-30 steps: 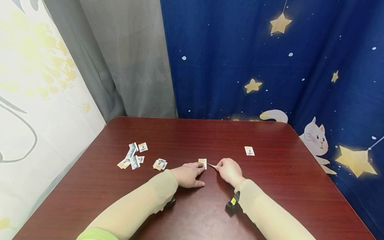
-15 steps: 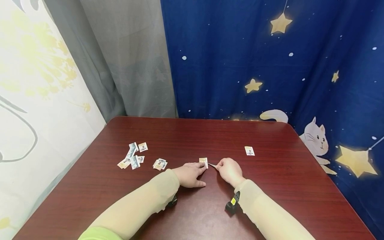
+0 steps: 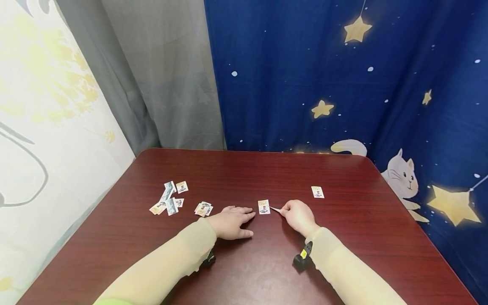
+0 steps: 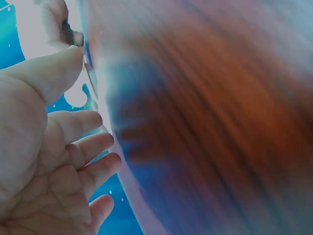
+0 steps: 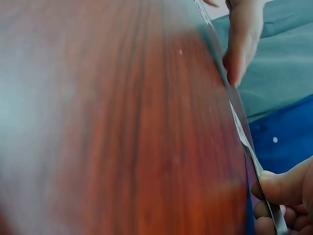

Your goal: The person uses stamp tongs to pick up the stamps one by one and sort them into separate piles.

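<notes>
My right hand [image 3: 300,216] pinches slim metal tweezers [image 5: 261,178] between thumb and fingers. At their tips is a small printed stamp [image 3: 264,207], caught by its right edge; in the right wrist view the stamp [image 5: 237,125] shows as a thin, nearly edge-on sliver. To the left of it my left hand [image 3: 230,222] lies low over the table, fingers spread and holding nothing. A narrow gap separates those fingertips from the stamp. The left wrist view shows the left palm [image 4: 54,161] with loosely extended fingers.
On the dark red table [image 3: 244,173], a small pile of stamps [image 3: 203,209] sits just left of my left hand. Farther left lies a loose scatter of several stamps [image 3: 167,203]. A single stamp [image 3: 317,192] lies toward the right. Curtains [image 3: 289,84] hang behind the table.
My left hand has drawn back left, off the stamp it was touching. The right hand has shifted slightly right with the tweezers, and the stamp has moved right along with them.
</notes>
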A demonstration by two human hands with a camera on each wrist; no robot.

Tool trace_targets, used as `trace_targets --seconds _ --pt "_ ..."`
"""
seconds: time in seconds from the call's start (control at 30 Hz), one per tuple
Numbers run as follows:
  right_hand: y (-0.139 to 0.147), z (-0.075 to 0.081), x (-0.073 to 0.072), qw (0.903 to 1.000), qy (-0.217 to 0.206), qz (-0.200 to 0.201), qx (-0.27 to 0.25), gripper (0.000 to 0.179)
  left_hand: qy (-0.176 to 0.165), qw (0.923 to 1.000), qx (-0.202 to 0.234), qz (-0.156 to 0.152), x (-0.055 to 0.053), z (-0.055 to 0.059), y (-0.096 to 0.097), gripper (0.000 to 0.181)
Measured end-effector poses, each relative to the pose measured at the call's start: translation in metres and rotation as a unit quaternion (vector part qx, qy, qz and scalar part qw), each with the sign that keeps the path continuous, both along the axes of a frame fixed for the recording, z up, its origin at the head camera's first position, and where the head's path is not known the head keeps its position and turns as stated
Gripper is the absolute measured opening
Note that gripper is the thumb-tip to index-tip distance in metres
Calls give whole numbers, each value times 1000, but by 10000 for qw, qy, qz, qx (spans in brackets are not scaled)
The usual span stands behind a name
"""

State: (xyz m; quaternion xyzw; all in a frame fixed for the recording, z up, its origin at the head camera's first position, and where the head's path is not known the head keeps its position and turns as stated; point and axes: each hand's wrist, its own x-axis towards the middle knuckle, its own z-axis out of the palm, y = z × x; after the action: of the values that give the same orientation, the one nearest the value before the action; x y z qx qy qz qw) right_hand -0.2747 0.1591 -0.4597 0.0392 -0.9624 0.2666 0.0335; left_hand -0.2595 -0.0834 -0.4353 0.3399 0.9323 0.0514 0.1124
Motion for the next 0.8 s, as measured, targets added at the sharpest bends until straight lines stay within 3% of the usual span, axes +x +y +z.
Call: trace_targets --seconds 0.37,0.8 --pt "33 0 -5 9995 -179 -207 -170 12 -51 9993 104 353 -10 -1 -39 68" --pt "74 4 -5 9987 -197 -400 -256 14 3 9912 376 1273 -30 2 -89 68"
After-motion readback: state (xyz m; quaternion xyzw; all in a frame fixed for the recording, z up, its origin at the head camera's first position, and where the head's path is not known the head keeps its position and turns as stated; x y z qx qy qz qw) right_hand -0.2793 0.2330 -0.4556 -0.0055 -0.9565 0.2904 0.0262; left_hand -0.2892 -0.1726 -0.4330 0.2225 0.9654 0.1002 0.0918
